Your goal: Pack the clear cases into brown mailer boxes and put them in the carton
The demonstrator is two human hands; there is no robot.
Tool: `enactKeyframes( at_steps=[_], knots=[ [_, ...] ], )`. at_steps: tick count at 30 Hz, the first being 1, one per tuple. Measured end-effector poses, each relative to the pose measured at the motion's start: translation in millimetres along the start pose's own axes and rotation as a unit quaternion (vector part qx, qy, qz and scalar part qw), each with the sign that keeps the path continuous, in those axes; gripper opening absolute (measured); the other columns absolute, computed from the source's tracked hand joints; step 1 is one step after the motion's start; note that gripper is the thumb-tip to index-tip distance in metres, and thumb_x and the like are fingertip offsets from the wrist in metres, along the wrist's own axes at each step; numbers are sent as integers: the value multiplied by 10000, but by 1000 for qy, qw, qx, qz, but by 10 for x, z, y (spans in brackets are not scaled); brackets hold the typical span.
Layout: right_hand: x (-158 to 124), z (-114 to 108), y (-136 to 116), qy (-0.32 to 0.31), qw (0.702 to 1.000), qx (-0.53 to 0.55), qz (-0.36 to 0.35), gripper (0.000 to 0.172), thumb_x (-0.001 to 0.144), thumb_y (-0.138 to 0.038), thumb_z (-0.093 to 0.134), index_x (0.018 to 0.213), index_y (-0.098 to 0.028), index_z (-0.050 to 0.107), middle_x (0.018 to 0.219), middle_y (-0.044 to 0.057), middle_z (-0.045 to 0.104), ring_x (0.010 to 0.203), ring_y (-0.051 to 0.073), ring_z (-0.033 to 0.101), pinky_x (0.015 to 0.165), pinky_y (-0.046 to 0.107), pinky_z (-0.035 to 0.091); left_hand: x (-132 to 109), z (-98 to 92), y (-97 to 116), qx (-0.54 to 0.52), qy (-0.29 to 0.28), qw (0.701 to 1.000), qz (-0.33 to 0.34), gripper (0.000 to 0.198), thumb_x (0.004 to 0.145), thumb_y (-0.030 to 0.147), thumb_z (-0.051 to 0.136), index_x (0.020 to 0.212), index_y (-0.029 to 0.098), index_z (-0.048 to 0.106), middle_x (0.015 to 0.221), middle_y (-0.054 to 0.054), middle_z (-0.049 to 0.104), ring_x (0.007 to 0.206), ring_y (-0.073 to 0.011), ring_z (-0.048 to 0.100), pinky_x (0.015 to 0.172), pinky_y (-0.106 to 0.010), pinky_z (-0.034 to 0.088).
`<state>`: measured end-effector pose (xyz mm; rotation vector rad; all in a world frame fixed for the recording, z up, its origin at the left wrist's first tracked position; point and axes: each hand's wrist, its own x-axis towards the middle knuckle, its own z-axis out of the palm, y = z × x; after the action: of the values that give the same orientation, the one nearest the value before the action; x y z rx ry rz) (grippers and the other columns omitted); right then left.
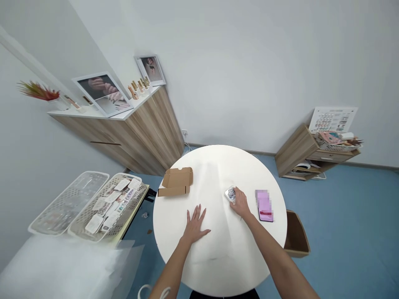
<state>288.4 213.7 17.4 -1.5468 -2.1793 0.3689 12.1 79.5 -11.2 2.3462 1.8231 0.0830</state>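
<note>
A small shiny case [230, 194] is at the middle of the round white table [215, 166], a bit to the right. The right hand [240, 202] has its fingers and thumb closed on the case's right side. I can't tell if the case sits on the table or is just above it. What is inside looks silvery, but it is too small to make out.

The left hand [193, 227] lies flat on the table, nearer and to the left. Its fingers are spread wide, and it holds nothing.

To the right of the right hand, and apart from it, is a phone [264, 207] with a blurry pink and purple screen. At the far left of the table is an open brown cardboard box [178, 179].

On the floor to the right of the table is a brown bin [297, 253]. To the left of the table are two white baskets with holes, side by side. The right one [80, 233] has lots of little cards and packs in it. At the far left is a wooden cupboard [152, 133] with picture frames on top. A smaller wooden cabinet [293, 151] stands at the far right.
</note>
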Motion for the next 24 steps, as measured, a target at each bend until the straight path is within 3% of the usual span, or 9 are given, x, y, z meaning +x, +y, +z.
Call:
enactKeyframes(
  at_steps=[6, 8, 11, 15, 20, 24],
  knots=[
    [-333, -298, -159, 9, 1000, 26, -1, 742, 745, -219, 469, 1443, -180, 221, 1451, 142, 413, 1343, 275, 373, 1107, 515, 308, 510, 11, 236, -25, -51, 998, 41, 1010, 763, 711, 540, 1536, 248, 83, 1602, -162, 60, 1462, -387, 96, 1099, -679, 13],
    [-404, -374, -246, -30, 999, 19, -9, 769, 739, -182, 450, 1465, -157, 199, 1493, 142, 369, 1395, 258, 305, 1153, 509, 233, 573, -12, 314, -32, -47, 997, 56, 991, 766, 693, 551, 1534, 250, 108, 1602, -165, 69, 1461, -392, 94, 1090, -694, 9],
    [-483, -428, -396, -141, 988, -12, -55, 826, 689, -103, 427, 1484, -129, 205, 1542, 135, 310, 1450, 238, 198, 1187, 513, 112, 558, -58, 418, -46, -17, 997, 59, 944, 788, 627, 563, 1533, 248, 124, 1603, -163, 67, 1461, -392, 89, 1087, -698, 7],
    [-578, -362, -609, -247, 963, -35, -99, 885, 638, -51, 425, 1497, -137, 229, 1553, 125, 305, 1464, 230, 160, 1188, 518, 44, 281, -65, 488, -71, 25, 997, 19, 842, 862, 428, 507, 1539, 198, 62, 1605, -158, 55, 1469, -346, 103, 1130, -628, 86],
    [-700, -153, -764, -288, 952, -39, -94, 888, 660, -48, 445, 1510, -138, 205, 1553, 134, 305, 1459, 230, 182, 1182, 502, 19, -330, 14, 486, -97, 35, 994, 28, 840, 852, 228, 453, 1534, 188, -36, 1610, -137, 55, 1470, -303, 133, 1136, -523, 239],
    [-762, -74, -795, -296, 949, -69, -81, 829, 697, -37, 446, 1496, -131, 247, 1568, 144, 261, 1453, 277, 182, 1163, 541, 36, -662, -22, 541, -77, 40, 995, 43, 818, 834, 177, 435, 1537, 205, 18, 1608, -133, 99, 1468, -317, 134, 1137, -563, 219]
  ],
)
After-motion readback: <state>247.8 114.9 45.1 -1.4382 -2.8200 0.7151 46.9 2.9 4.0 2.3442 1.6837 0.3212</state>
